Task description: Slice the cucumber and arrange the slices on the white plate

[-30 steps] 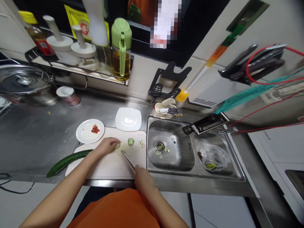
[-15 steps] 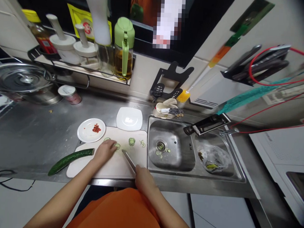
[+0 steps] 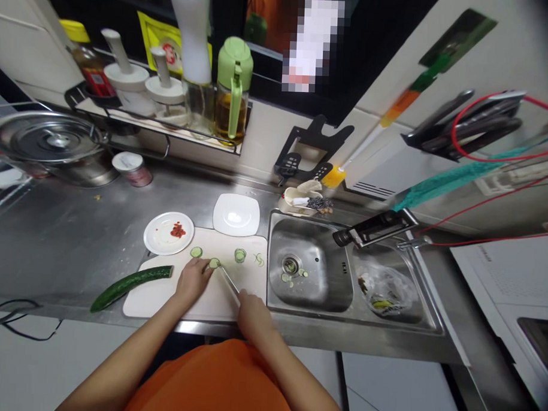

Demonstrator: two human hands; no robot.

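Observation:
A white cutting board [image 3: 163, 300] lies on the steel counter in front of me. My left hand [image 3: 194, 280] pinches a cucumber slice [image 3: 214, 263] against the board. From the right, my right hand [image 3: 253, 313] grips a knife [image 3: 230, 282], its tip at that slice's edge. Beside my left hand lies another cucumber slice [image 3: 195, 252]. Farther right on the board are a small stack of cucumber slices [image 3: 240, 255] and some thin green peel strips [image 3: 258, 259]. A long cut cucumber [image 3: 131, 285] rests across the board's left edge.
A white plate with red pieces [image 3: 158, 240] and a bare square plate [image 3: 236, 213] stand behind the board. The sink [image 3: 316, 291] is to the right, with slices near its drain. A lidded pot [image 3: 56, 141] sits far left; bottles fill the rack [image 3: 178, 127] above.
The knife tip has come left to meet the slice at my left fingers. My left hand has shifted slightly, uncovering the other slice. The whole view has moved a little.

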